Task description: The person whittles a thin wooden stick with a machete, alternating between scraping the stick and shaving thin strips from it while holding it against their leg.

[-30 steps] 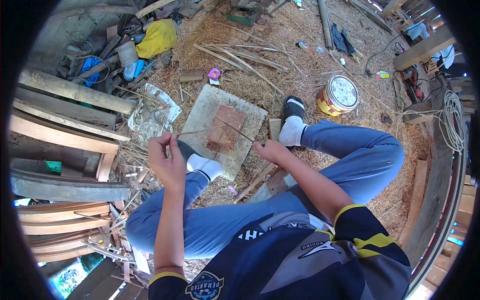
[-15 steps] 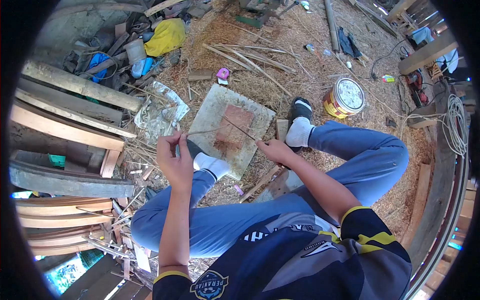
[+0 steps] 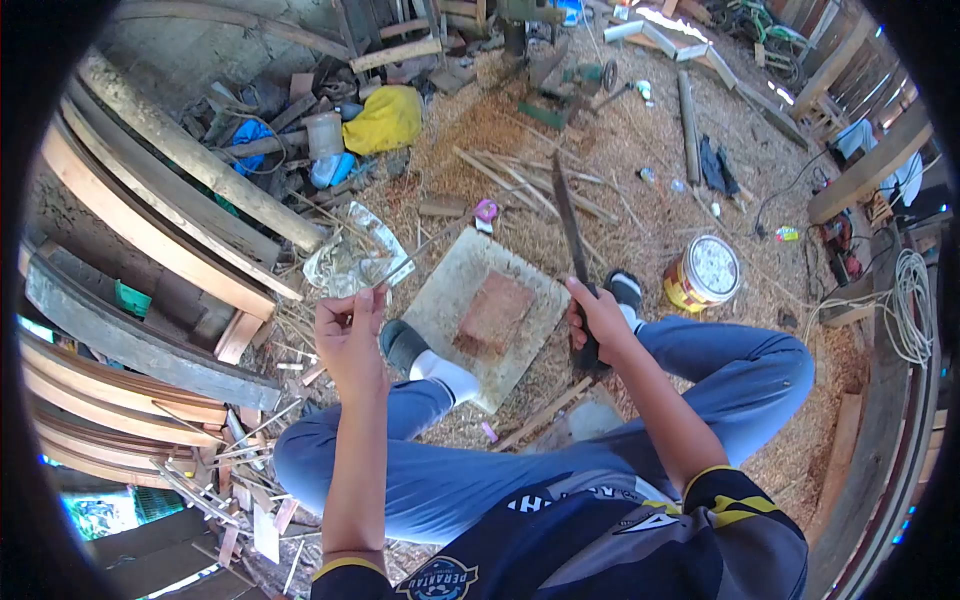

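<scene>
My left hand [image 3: 350, 335] pinches a thin wooden stick [image 3: 402, 269] between thumb and fingertips; the stick points forward and to the right. My right hand [image 3: 603, 322] is wrapped round the dark handle of a machete [image 3: 570, 212], its long blade pointing up and away from me. Between and beyond my hands, a reddish-brown rectangular block [image 3: 497, 310] lies on a pale, stained square slab [image 3: 425, 305]. At the slab's far corner is a small pink-and-white object [image 3: 485, 211].
A lidded yellow-and-red bucket [image 3: 706, 272] stands beyond my right foot. Thin wooden strips [image 3: 520, 185] lie on the shavings-covered floor ahead. Curved timbers [image 3: 150, 240] are stacked on the left. A yellow sack [image 3: 385, 120] rests among clutter at the back left. Coiled rope [image 3: 911, 305] hangs at right.
The machete has swung from low over the block to pointing upward on the right, away from the stick. The stick's tip has risen to the slab's far edge. My head view has shifted.
</scene>
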